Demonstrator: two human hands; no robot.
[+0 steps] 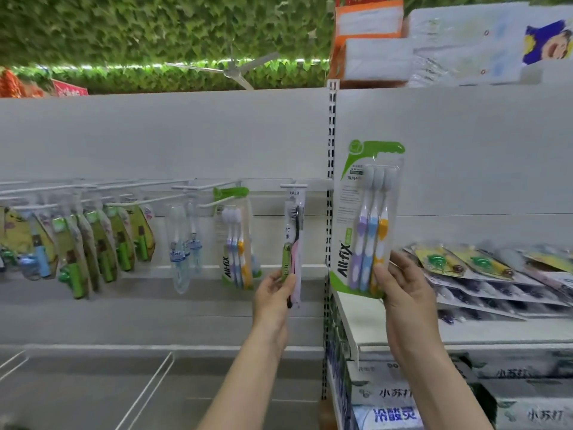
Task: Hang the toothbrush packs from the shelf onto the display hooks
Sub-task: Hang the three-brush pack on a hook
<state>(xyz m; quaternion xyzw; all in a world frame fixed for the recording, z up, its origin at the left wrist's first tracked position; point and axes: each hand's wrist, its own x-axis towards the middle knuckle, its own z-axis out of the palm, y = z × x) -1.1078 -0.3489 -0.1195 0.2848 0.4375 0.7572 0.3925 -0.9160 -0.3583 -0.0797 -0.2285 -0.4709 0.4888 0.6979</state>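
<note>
My right hand (403,287) grips the lower end of a green All-fix three-brush pack (366,218) and holds it upright in front of the right shelf bay. My left hand (274,290) pinches the bottom of a narrow single-toothbrush pack (294,240) whose top is at a white display hook (293,186). A second All-fix pack (236,237) hangs on the hook to its left. Several more toothbrush packs (483,274) lie in a stack on the white shelf (372,318) at the right.
Further left, the hook rail (93,189) carries clear blister packs (183,243) and several green and yellow packs (93,243). A slotted upright post (331,169) divides the two bays. Toothpaste boxes (403,395) sit under the right shelf, and wire dividers (148,389) cross the lower left shelf.
</note>
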